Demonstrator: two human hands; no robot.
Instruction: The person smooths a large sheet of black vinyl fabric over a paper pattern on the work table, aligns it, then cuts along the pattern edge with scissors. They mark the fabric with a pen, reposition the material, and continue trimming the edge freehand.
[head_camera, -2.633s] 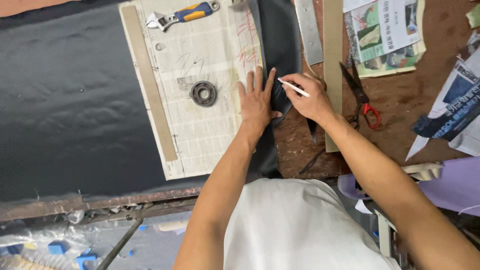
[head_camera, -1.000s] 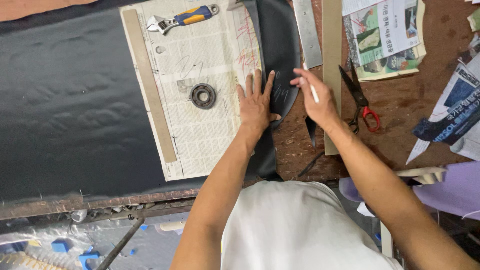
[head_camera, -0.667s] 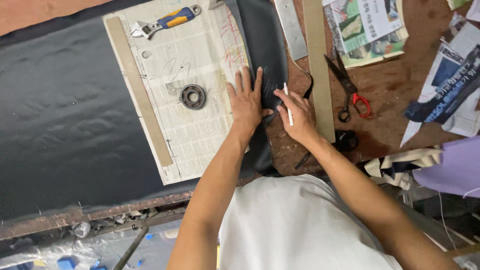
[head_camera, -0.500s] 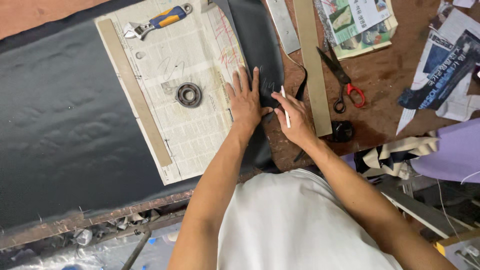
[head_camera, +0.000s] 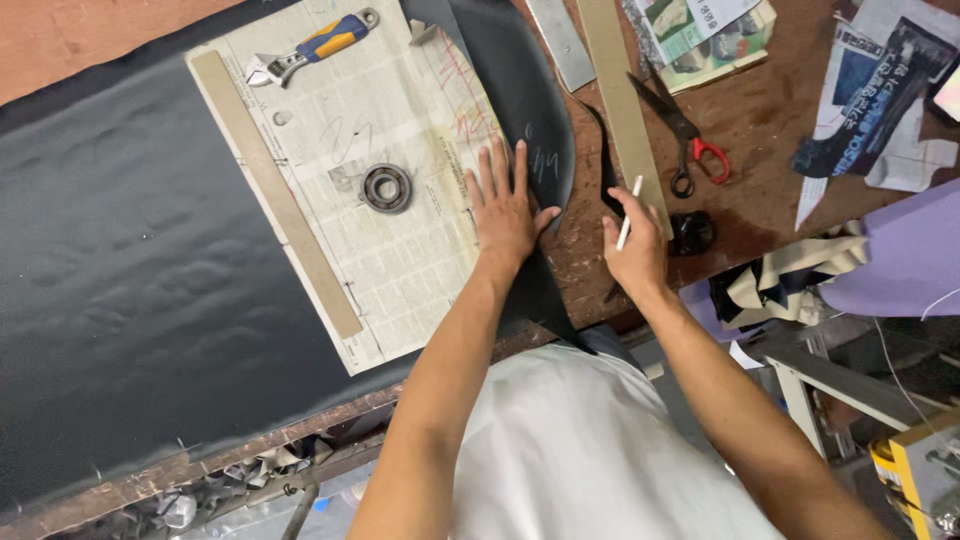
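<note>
Two bare hands work at the right edge of a paper pattern (head_camera: 370, 190), the landmark for everything else. No box, tray or bin shows clearly on the bench; the nearest thing to a container is a yellow tub (head_camera: 905, 465), far right of and below the pattern (too cut off to tell what it holds).

The left hand (head_camera: 505, 205) lies flat, fingers spread and straight, across the pattern's right margin and the black leather (head_camera: 120, 260) under it. That leather is matte with a fine grain and shallow ripples; it runs out past the pattern's left and lower edges and curves in a rounded flap beyond its right edge. The pattern itself is thin, cream, printed sheet, roughly rectangular, marked with red and grey scribbles.

The right hand (head_camera: 635, 245), just right of the pattern and clear of the leather, has its fingers pinched together on a slim white marking stick (head_camera: 628, 213), held nearly upright.

On the pattern's middle sits a round metal bearing (head_camera: 386, 188), dark and ringed. Along its left edge lies a flat tan strip (head_camera: 275, 190); at its top, a wrench (head_camera: 310, 50) with a blue and yellow handle. Right of the pattern, on worn brown wood, lie a second tan strip (head_camera: 622, 95), a steel ruler (head_camera: 562, 40) and scissors (head_camera: 680, 135) with one red loop.
</note>
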